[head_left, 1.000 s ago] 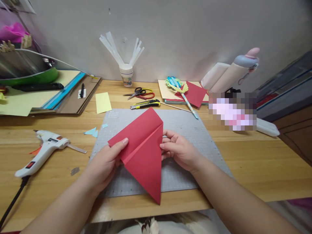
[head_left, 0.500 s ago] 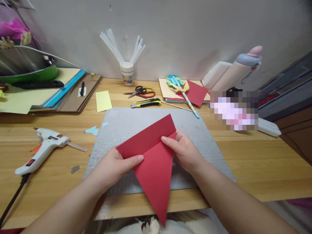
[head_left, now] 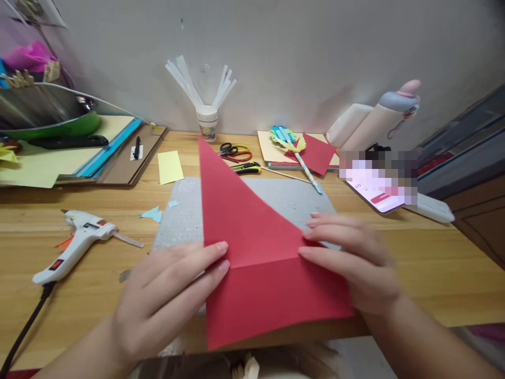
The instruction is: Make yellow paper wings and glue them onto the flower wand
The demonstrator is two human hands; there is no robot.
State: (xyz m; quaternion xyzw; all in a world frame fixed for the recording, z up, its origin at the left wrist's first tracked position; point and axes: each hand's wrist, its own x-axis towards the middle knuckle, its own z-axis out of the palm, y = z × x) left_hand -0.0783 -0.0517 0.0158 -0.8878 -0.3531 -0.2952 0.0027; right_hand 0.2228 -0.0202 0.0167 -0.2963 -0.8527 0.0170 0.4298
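Observation:
A folded red paper [head_left: 252, 247] lies on the grey cutting mat [head_left: 181, 221], its long point reaching toward the back of the desk. My left hand [head_left: 165, 297] lies flat with fingers stretched out, fingertips pressing the paper's left edge. My right hand [head_left: 355, 258], slightly blurred, also lies flat with fingers extended on the paper's right part, pressing it down on the mat.
A white glue gun [head_left: 74, 245] lies left of the mat, blue scraps [head_left: 152, 213] nearby. Behind the mat are a yellow note [head_left: 169, 166], scissors [head_left: 234, 151], a utility knife [head_left: 246, 168], a cup of glue sticks [head_left: 207, 123] and more red paper [head_left: 315, 152]. Card stacks [head_left: 79, 152] sit far left.
The red paper, held up as a downward-pointing triangle, has been turned and laid flat on the mat, point now toward the back. Both hands went from pinching its edges to pressing flat.

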